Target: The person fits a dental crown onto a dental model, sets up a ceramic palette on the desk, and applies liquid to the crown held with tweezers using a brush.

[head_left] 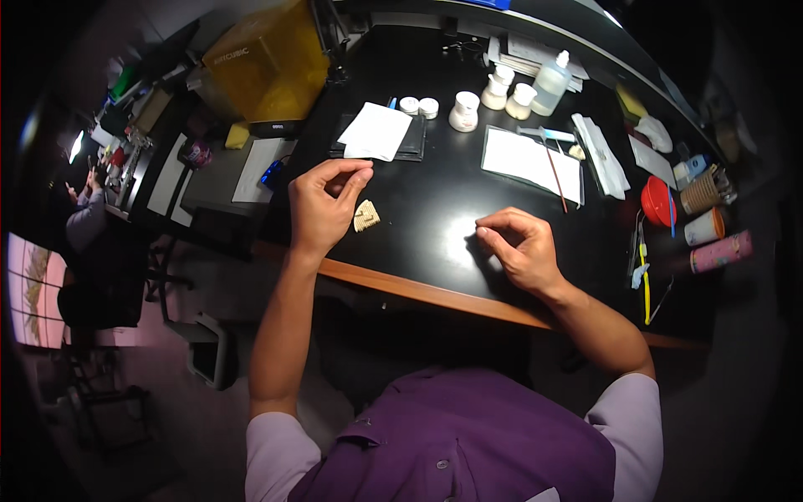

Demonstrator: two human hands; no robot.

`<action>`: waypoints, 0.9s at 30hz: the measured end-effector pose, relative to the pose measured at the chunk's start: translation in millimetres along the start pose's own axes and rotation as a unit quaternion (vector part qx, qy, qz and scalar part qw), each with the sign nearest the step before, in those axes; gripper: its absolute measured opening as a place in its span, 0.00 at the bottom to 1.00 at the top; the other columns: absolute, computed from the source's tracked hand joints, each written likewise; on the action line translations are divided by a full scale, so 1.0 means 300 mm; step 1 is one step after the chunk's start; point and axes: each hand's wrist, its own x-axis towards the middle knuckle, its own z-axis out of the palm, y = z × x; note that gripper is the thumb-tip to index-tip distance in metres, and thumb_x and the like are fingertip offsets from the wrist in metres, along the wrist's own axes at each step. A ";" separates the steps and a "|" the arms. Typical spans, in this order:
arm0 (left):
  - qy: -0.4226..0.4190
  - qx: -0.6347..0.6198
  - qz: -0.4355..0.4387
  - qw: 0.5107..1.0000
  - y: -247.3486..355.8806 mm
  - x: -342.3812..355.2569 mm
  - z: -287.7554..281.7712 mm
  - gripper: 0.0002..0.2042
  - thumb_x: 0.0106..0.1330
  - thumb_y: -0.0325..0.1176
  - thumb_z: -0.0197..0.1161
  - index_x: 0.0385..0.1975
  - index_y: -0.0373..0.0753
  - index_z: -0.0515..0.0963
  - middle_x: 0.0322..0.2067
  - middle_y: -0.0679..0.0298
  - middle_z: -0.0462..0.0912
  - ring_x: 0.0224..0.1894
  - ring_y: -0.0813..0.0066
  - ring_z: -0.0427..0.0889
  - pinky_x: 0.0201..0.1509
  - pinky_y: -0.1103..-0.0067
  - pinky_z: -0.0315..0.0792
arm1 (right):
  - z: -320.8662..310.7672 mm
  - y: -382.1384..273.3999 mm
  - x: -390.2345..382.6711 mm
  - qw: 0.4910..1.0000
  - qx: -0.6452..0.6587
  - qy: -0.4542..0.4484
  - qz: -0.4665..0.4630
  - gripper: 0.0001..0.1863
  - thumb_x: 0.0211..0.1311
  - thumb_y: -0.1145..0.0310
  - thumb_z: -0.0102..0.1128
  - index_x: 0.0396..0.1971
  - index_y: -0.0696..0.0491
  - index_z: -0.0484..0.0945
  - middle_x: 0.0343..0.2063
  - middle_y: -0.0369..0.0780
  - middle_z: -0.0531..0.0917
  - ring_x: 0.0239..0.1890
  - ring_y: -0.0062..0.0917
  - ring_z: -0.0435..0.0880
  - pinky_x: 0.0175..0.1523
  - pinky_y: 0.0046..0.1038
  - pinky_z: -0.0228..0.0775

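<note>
My left hand (324,205) is raised over the black table, its thumb and forefinger pinched together. Anything between those fingertips is too small to make out. Just beside it on the tabletop lies a small beige piece with a ridged, fan-like shape (365,216). Further right, my right hand (525,253) hovers near the front edge, thumb and forefinger also brought together; whether they hold anything does not show. White paper sheets (378,131) on a dark pad (411,144) lie beyond my left hand. Beyond my right hand, a thin reddish stick (555,174) rests across a white pad (520,156).
White jars (464,112) and a clear squeeze bottle (550,85) stand at the back. Folded white tissue (600,157) lies right. Past it are a red bowl (658,202), a yellow-handled tool (645,283) and a pink cylinder (721,252). A yellow box (269,71) stands back left.
</note>
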 end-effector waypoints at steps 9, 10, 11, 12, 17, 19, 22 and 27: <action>-0.045 0.119 0.050 0.991 -0.027 0.227 0.100 0.06 0.67 0.29 0.75 0.41 0.37 0.92 0.33 0.64 0.89 0.30 0.83 0.81 0.36 0.81 0.74 | -0.007 -0.034 -0.039 0.998 -0.041 0.010 -0.056 0.05 0.65 0.77 0.71 0.38 0.59 0.90 0.32 0.42 0.89 0.27 0.19 0.85 0.32 0.22 0.78; -0.066 0.129 0.060 0.988 -0.036 0.253 0.123 0.06 0.67 0.30 0.75 0.40 0.37 0.92 0.33 0.63 0.90 0.31 0.81 0.83 0.38 0.80 0.75 | -0.008 -0.036 -0.040 0.998 -0.041 0.017 -0.055 0.05 0.65 0.77 0.71 0.38 0.59 0.90 0.32 0.42 0.89 0.27 0.19 0.85 0.32 0.22 0.78; -0.087 0.137 0.069 0.984 -0.044 0.270 0.144 0.07 0.66 0.31 0.76 0.40 0.36 0.92 0.33 0.62 0.91 0.32 0.79 0.85 0.39 0.79 0.77 | -0.011 -0.040 -0.042 0.997 -0.050 0.020 -0.063 0.05 0.64 0.77 0.71 0.38 0.59 0.90 0.32 0.42 0.89 0.27 0.20 0.86 0.33 0.23 0.79; -0.097 0.130 0.077 0.984 -0.049 0.286 0.169 0.07 0.66 0.31 0.76 0.40 0.36 0.92 0.33 0.62 0.91 0.32 0.79 0.85 0.39 0.79 0.77 | -0.021 -0.042 -0.047 0.995 -0.063 0.027 -0.068 0.05 0.63 0.77 0.72 0.38 0.59 0.90 0.32 0.43 0.89 0.28 0.22 0.87 0.33 0.24 0.80; -0.136 0.191 0.071 0.970 -0.049 0.311 0.180 0.08 0.63 0.31 0.77 0.37 0.34 0.91 0.36 0.57 0.93 0.38 0.68 0.92 0.47 0.75 0.81 | 0.016 -0.015 -0.015 0.992 -0.040 0.016 -0.116 0.04 0.62 0.76 0.72 0.36 0.58 0.89 0.32 0.44 0.89 0.30 0.31 0.89 0.35 0.31 0.83; -0.145 0.205 0.063 0.966 -0.056 0.305 0.184 0.08 0.63 0.31 0.77 0.36 0.34 0.91 0.36 0.57 0.93 0.39 0.67 0.92 0.47 0.74 0.81 | 0.028 -0.012 -0.012 0.991 -0.041 -0.002 -0.130 0.04 0.62 0.76 0.72 0.35 0.59 0.89 0.31 0.44 0.88 0.26 0.30 0.87 0.33 0.31 0.81; -0.160 0.219 0.119 0.955 -0.061 0.322 0.209 0.08 0.61 0.32 0.78 0.38 0.38 0.93 0.37 0.59 0.90 0.42 0.65 0.89 0.51 0.72 0.80 | 0.000 -0.035 -0.027 0.992 -0.036 0.011 -0.118 0.04 0.61 0.77 0.72 0.35 0.59 0.89 0.31 0.44 0.88 0.26 0.30 0.88 0.33 0.29 0.81; -0.128 0.255 0.108 0.952 -0.093 0.328 0.224 0.09 0.60 0.34 0.80 0.39 0.42 0.94 0.38 0.60 0.87 0.45 0.65 0.87 0.53 0.71 0.78 | 0.004 -0.008 -0.033 0.989 -0.042 0.013 -0.138 0.05 0.61 0.79 0.73 0.36 0.58 0.90 0.31 0.39 0.88 0.24 0.18 0.83 0.29 0.21 0.76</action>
